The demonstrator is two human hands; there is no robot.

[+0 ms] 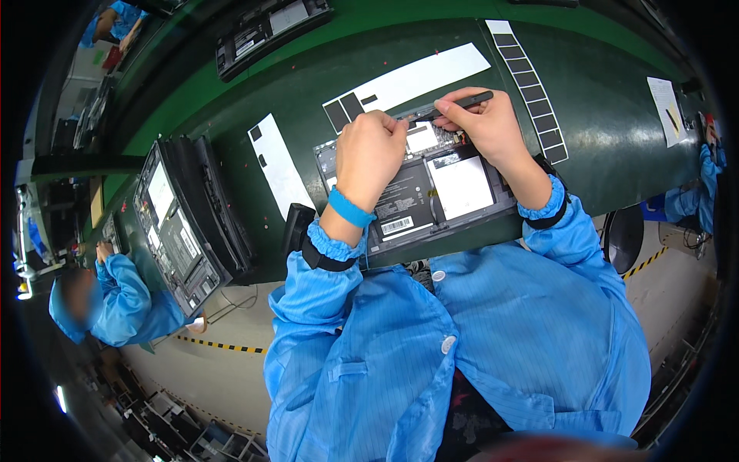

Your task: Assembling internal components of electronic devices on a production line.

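An opened laptop base [479,214] lies in front of me, its battery [398,202], circuit board and a white panel exposed. My right hand [493,127] is closed around black tweezers [475,99], held low and slanting left over the laptop's far edge. Close to the tweezers' tip, my left hand [372,152] has its fingertips pinched together at the circuit board. Whatever those fingertips grip, if anything, is hidden. A blue strap [351,207] circles my left wrist.
Beyond the laptop lies a white sheet [435,75] with black stickers; another sticker strip [529,91] is to the right. A third strip [283,171] lies left, beside a stack of opened laptops [188,223]. Another laptop [269,35] sits far back. A co-worker [119,296] is at left.
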